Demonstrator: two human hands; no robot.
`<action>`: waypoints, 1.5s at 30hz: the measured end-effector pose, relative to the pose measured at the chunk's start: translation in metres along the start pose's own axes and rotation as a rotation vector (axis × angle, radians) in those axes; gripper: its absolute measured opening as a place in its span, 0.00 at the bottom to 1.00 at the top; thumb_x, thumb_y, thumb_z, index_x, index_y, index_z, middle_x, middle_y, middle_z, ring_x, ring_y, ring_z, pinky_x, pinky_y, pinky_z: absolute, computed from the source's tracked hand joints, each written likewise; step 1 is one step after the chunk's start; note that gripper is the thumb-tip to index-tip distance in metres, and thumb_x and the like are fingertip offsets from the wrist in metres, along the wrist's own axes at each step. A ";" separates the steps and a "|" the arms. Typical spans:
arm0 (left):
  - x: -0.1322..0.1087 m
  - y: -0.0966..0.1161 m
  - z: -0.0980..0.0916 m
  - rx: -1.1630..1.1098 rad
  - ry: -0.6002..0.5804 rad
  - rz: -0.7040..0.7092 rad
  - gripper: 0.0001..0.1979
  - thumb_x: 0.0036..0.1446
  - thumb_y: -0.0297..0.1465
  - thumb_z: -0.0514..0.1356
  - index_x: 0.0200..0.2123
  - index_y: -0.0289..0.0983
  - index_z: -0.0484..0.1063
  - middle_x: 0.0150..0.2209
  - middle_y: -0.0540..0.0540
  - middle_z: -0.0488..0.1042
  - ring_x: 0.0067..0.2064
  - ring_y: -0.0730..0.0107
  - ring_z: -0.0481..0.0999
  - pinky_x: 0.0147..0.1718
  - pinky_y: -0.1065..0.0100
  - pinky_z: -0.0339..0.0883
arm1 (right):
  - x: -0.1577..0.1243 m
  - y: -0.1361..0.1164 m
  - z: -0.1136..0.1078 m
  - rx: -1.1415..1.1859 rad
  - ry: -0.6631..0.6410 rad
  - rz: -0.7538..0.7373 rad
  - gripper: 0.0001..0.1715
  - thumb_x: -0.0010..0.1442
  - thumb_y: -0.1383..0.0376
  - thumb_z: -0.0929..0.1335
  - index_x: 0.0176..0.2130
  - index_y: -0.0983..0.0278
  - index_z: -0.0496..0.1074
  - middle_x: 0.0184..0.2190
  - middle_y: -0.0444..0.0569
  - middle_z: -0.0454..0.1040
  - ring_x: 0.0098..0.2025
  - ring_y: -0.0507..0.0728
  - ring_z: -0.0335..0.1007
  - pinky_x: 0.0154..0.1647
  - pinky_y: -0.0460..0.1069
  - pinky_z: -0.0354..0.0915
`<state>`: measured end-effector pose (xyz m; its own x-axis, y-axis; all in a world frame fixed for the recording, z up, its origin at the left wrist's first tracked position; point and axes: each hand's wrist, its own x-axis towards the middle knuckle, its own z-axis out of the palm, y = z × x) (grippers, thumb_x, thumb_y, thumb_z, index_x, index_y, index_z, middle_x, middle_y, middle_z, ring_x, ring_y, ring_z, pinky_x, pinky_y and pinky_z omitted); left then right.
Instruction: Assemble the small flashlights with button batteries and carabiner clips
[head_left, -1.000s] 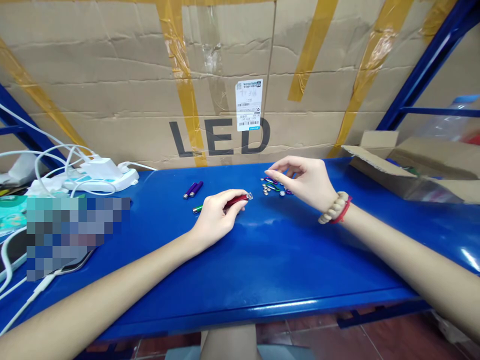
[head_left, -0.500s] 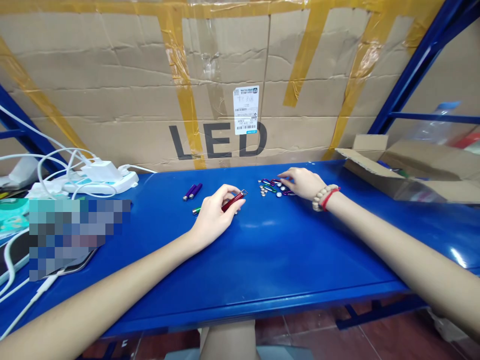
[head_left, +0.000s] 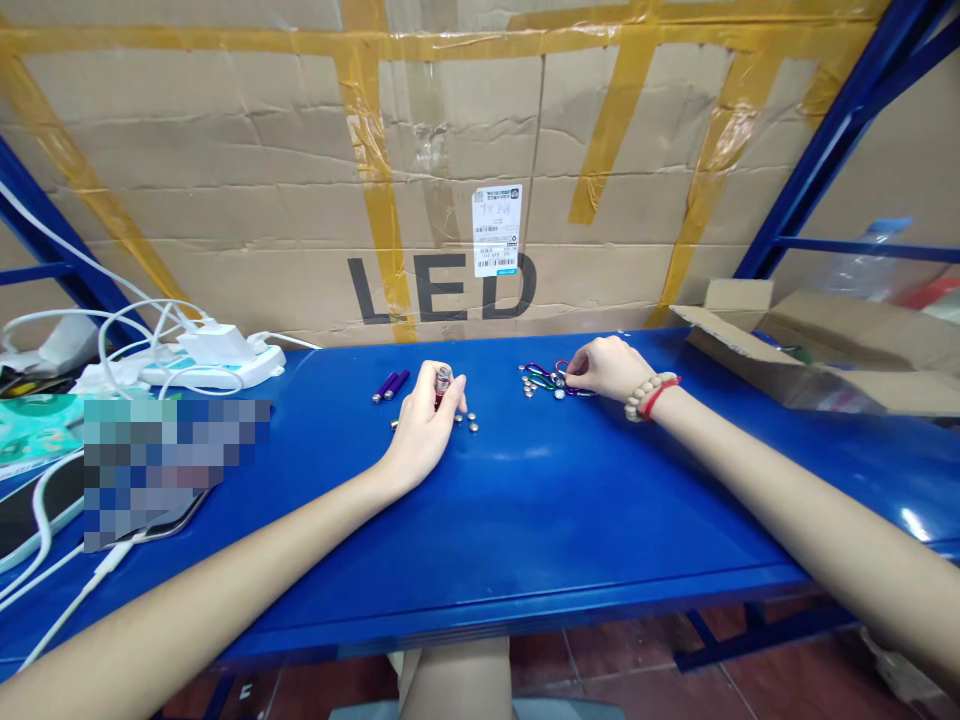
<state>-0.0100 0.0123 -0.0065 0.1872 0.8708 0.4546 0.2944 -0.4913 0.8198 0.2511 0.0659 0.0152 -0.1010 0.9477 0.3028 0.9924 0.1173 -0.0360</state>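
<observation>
My left hand is closed around a small red metal flashlight, held upright with its silver head up. Two small button cells lie on the blue table just right of that hand. My right hand, with a bead bracelet and red cord at the wrist, pinches at a small pile of button cells and coloured carabiner clips. Two purple flashlight tubes lie left of the red one.
A big cardboard box marked LED stands along the back. A white power strip with chargers and cables sits at the left, beside a phone. An open cardboard box lies at the right. Blue shelf posts frame both sides.
My left hand has tipped the red flashlight from lying flat to upright, and button cells now lie beside it. My right hand dropped onto the pile and closed its fingers there.
</observation>
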 end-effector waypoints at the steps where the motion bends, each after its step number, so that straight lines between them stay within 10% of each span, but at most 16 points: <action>1: 0.000 0.000 0.000 -0.002 -0.003 -0.011 0.10 0.61 0.39 0.50 0.33 0.39 0.56 0.26 0.54 0.66 0.25 0.77 0.64 0.25 0.74 0.58 | 0.000 0.000 -0.001 0.007 0.012 0.002 0.10 0.49 0.63 0.68 0.30 0.64 0.79 0.28 0.51 0.79 0.30 0.56 0.74 0.28 0.47 0.63; 7: 0.000 0.002 0.001 -0.002 -0.044 -0.036 0.12 0.60 0.40 0.52 0.30 0.38 0.55 0.25 0.54 0.65 0.26 0.77 0.65 0.26 0.74 0.57 | -0.011 -0.019 -0.012 0.242 0.127 -0.095 0.08 0.47 0.64 0.69 0.27 0.66 0.78 0.21 0.48 0.76 0.26 0.55 0.73 0.32 0.47 0.65; 18: -0.002 0.011 0.003 0.014 -0.214 0.016 0.11 0.60 0.35 0.52 0.29 0.38 0.53 0.24 0.54 0.65 0.26 0.77 0.63 0.27 0.73 0.55 | -0.047 -0.076 -0.008 0.649 0.188 -0.731 0.06 0.56 0.66 0.66 0.32 0.64 0.74 0.32 0.48 0.77 0.31 0.51 0.71 0.37 0.47 0.67; 28: -0.001 0.007 0.000 -0.055 -0.254 0.024 0.10 0.60 0.34 0.51 0.28 0.38 0.53 0.20 0.56 0.59 0.24 0.77 0.60 0.26 0.73 0.52 | -0.049 -0.077 -0.001 0.516 0.207 -0.708 0.16 0.61 0.60 0.64 0.47 0.65 0.71 0.34 0.50 0.75 0.34 0.53 0.71 0.37 0.48 0.66; 45: -0.003 0.008 0.001 0.011 -0.301 0.085 0.10 0.60 0.33 0.50 0.27 0.38 0.54 0.20 0.56 0.55 0.23 0.77 0.57 0.25 0.72 0.53 | -0.054 -0.083 0.001 0.353 0.236 -0.786 0.17 0.65 0.64 0.58 0.33 0.68 0.70 0.23 0.46 0.64 0.24 0.49 0.57 0.28 0.45 0.56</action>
<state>-0.0076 0.0057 -0.0019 0.4806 0.7822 0.3965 0.2753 -0.5638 0.7787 0.1745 0.0054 0.0005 -0.6877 0.4738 0.5501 0.5591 0.8290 -0.0152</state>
